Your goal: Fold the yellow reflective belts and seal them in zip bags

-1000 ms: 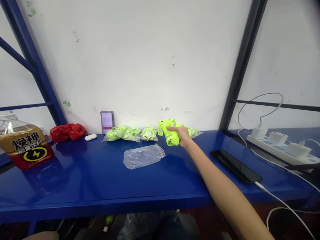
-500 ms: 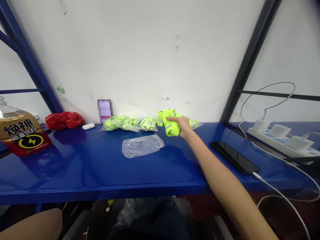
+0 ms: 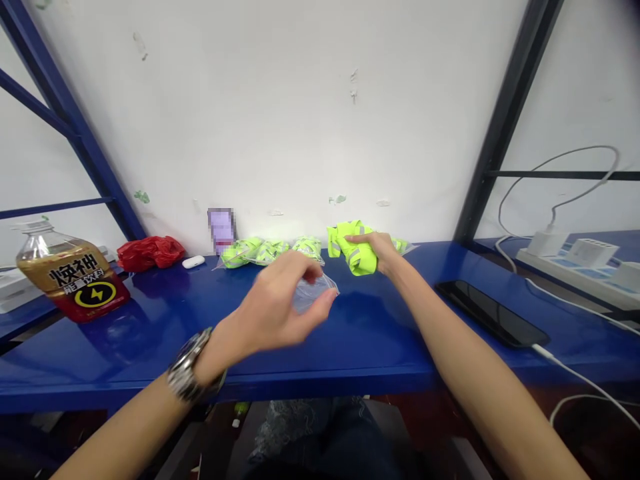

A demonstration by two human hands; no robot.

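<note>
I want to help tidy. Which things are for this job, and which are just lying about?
Likely job: yellow-green bundle, in right hand; clear bag, near left hand; bagged bundles.

Likely lying about: drink bottle; red bag; white case; black phone; power strip.

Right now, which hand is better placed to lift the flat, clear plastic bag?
The left hand, probably: it is open and nearer the bag, while the right hand grips bundled grey-striped neon-yellow fabric.

Item, bottle (image 3: 67, 270): on its label (image 3: 87, 279) I found 焕神 in dark characters, with 能量饮料 in white beneath, and a lightning-bolt sign (image 3: 97, 294) within a yellow ring (image 3: 114, 292). Item, purple panel (image 3: 221, 227): pixelated; I could read nothing on it.
</note>
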